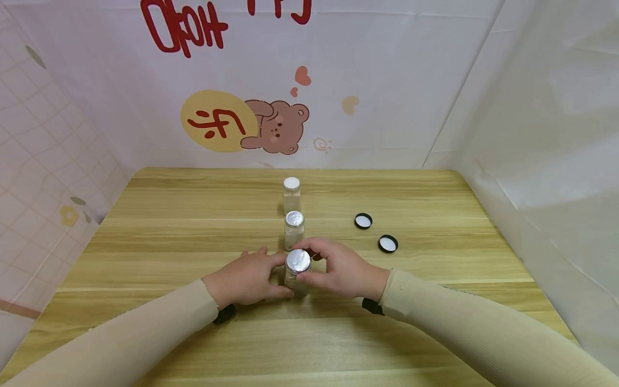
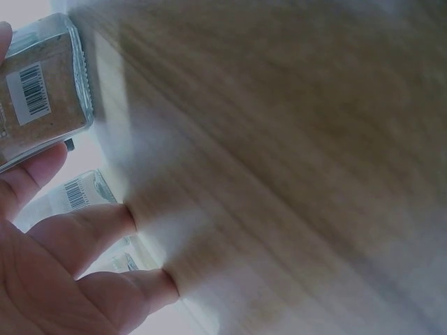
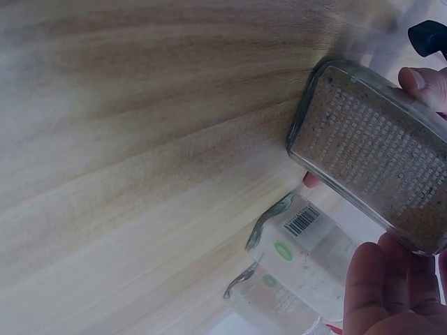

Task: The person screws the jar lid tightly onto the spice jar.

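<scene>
Head view: left hand (image 1: 249, 277) and right hand (image 1: 338, 267) both grasp the foil-topped front jar (image 1: 297, 266), partly covering it, midway between the tabletop's (image 1: 203, 215) left and right edges. The middle jar (image 1: 294, 232) and rear jar (image 1: 292, 196) line up toward the far edge; two black lids (image 1: 388, 244) lie nearer the right edge. Backdrop (image 1: 387, 54) reads 乐; upper writing cut off. Left wrist view: front jar, clear glass, cropped left; barcode, brown contents. Right wrist view: its printed rows, too blurred to read.

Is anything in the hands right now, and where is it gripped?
The nearest jar: the left hand holds it by the body, and the right hand grips it near the silver-sealed top.
</scene>
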